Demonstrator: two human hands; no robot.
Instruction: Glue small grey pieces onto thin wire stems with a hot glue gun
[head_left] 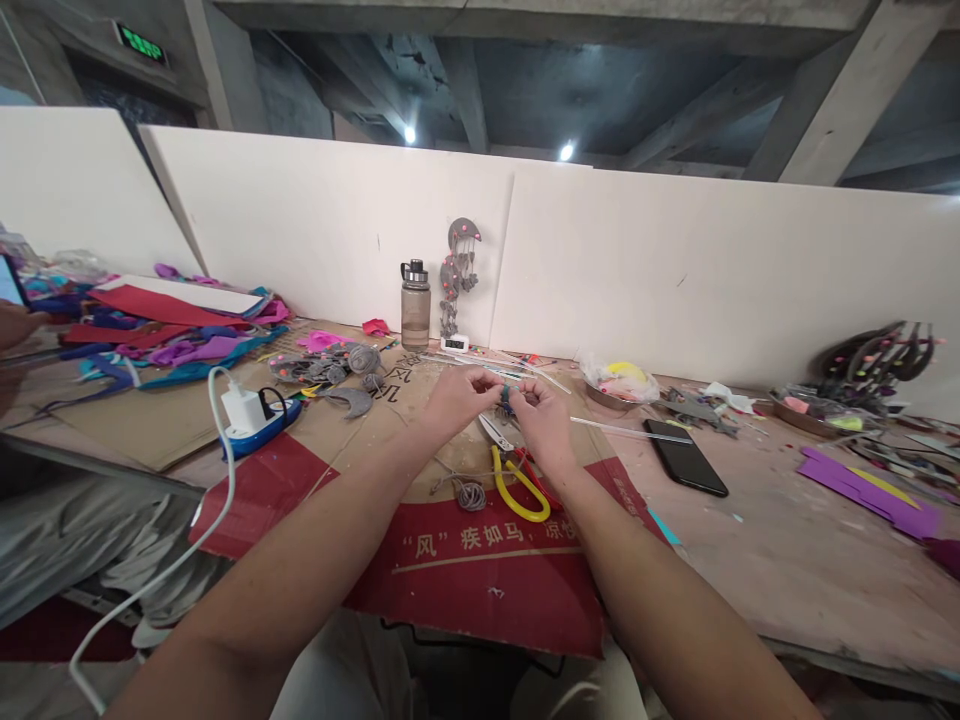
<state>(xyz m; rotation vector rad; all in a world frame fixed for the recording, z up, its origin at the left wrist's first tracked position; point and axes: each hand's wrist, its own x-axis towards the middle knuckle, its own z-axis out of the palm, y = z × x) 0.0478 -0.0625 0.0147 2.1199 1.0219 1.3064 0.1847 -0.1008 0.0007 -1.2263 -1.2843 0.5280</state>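
Observation:
My left hand [466,396] and my right hand [546,414] meet above the cardboard, fingertips pinched together. Between them is a small dark blue-green piece [506,393], mostly covered by the fingers; its kind cannot be made out. Just below the hands lie scissors with yellow handles [517,492], blades pointing away from me. A red handle [538,478] shows beside them, partly under my right wrist. Nearer to me rests a small coil of grey cord [471,495]. Thin white strips [611,427] stick out past my right hand.
Red-and-brown cardboard [480,590] covers the table in front. Left are a power strip [259,425], a grey crescent [349,401] and coloured fabric [187,345]. A bottle [415,310] stands behind. Right lie a phone [686,458] and a bowl [611,398]. Another person's hand [19,325] shows far left.

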